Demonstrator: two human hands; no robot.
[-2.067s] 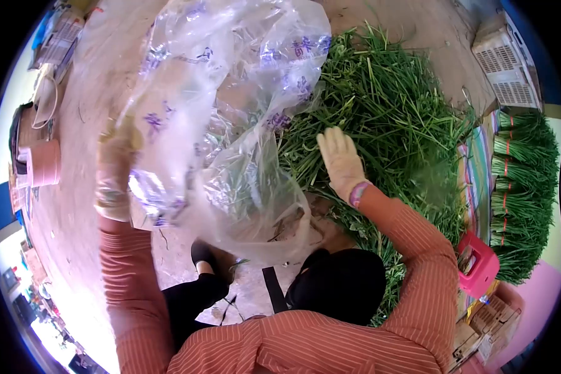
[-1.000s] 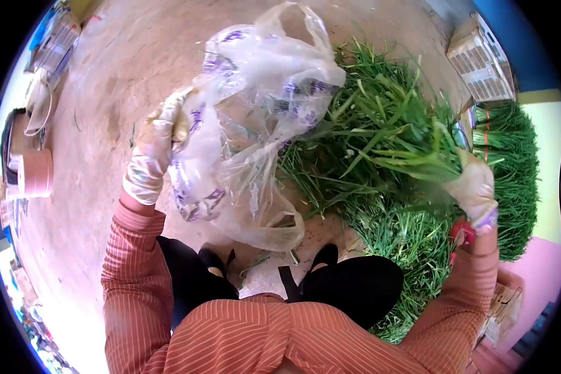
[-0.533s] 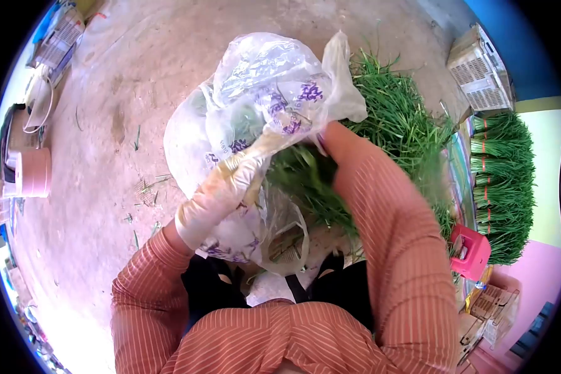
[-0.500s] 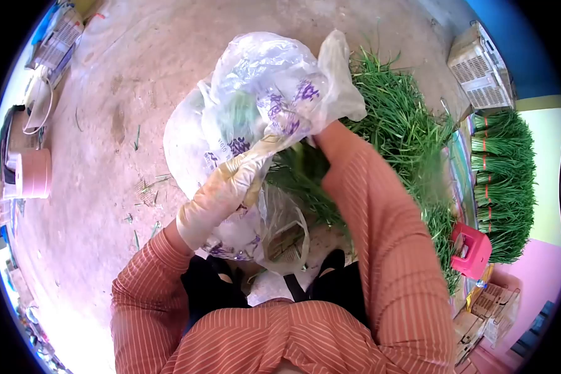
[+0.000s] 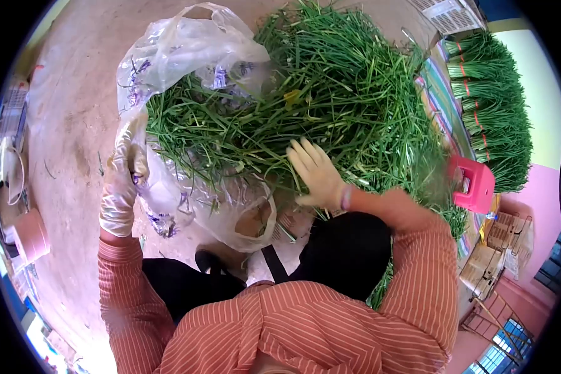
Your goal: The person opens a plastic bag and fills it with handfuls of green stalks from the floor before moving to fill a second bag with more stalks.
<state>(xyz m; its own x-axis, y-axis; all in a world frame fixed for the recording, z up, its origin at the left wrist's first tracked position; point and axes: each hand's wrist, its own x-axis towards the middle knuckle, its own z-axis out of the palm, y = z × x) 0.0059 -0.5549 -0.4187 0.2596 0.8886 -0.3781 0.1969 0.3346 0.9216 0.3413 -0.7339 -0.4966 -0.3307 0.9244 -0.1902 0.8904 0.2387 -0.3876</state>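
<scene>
My left hand (image 5: 126,167), in a shiny cream glove, is closed on the edge of a clear plastic bag (image 5: 162,47) with purple print. The bag's mouth gapes toward the right, and long green chives (image 5: 218,128) lie in and across it. They run on into a large loose heap of chives (image 5: 349,68). My right hand (image 5: 318,174), also in a pale glove, rests with fingers stretched out at the near edge of the chives. A yellow scrap (image 5: 292,96) sits among the leaves. One bag handle (image 5: 271,218) loops near my feet.
Tied chive bundles (image 5: 489,112) with red bands stand in a row at right, beside a striped mat (image 5: 445,109). A pink plastic stool (image 5: 474,184) is near my right elbow. A pink bucket (image 5: 28,235) stands at left, crates (image 5: 498,243) at lower right.
The bag has come down to the left and opened out, showing chives at its mouth. My right hand has moved from inside the bag to the chives' near edge.
</scene>
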